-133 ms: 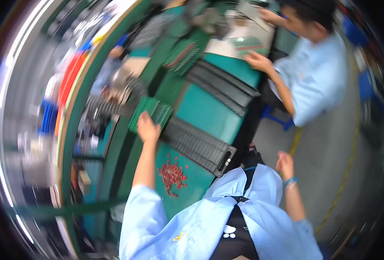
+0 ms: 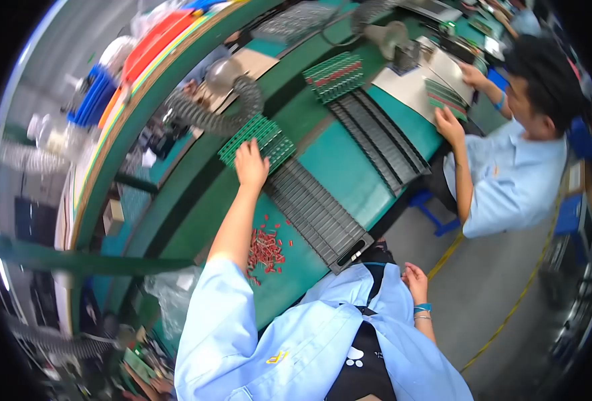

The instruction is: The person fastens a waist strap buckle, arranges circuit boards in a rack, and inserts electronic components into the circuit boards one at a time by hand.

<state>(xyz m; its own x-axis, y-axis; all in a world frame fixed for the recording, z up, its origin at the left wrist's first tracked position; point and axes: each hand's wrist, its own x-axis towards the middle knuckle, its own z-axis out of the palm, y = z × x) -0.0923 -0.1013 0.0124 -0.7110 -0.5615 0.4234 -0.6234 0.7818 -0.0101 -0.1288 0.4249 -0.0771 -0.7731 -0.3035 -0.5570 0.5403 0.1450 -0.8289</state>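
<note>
- So, biggest thing going is the teal workbench (image 2: 336, 160), running diagonally across the view.
- Next up, a co-worker (image 2: 510, 174) in a light-blue shirt sits farther along it, one hand on a green board with red stripes (image 2: 446, 99), the other at a pale sheet (image 2: 446, 69).
- Two black slotted racks lie on the bench: the near rack (image 2: 319, 214) points toward the wearer's lap, and the far rack (image 2: 379, 140) is roughly alongside, with bare teal between them.
- A grey ribbed hose (image 2: 206, 121) curves just behind the work spot.
- The green panel (image 2: 274, 139), kinda perforated-looking, is at the far end of the near rack, right under the wearer's left hand.
- That left hand (image 2: 250, 166) lies over the panel's near part, fingers stretched across the top; can't tell if they're actually gripping it.
- Right hand (image 2: 415, 282) is off the bench, by the wearer's lap, fingers loosely bent; can't make out whether anything's in them.
- A loose pile of little red parts (image 2: 265, 250) sits on the bench left of the near rack, few strays around it.
- Tiniest bit: a blue wristband (image 2: 422, 308) on the right wrist.
</note>
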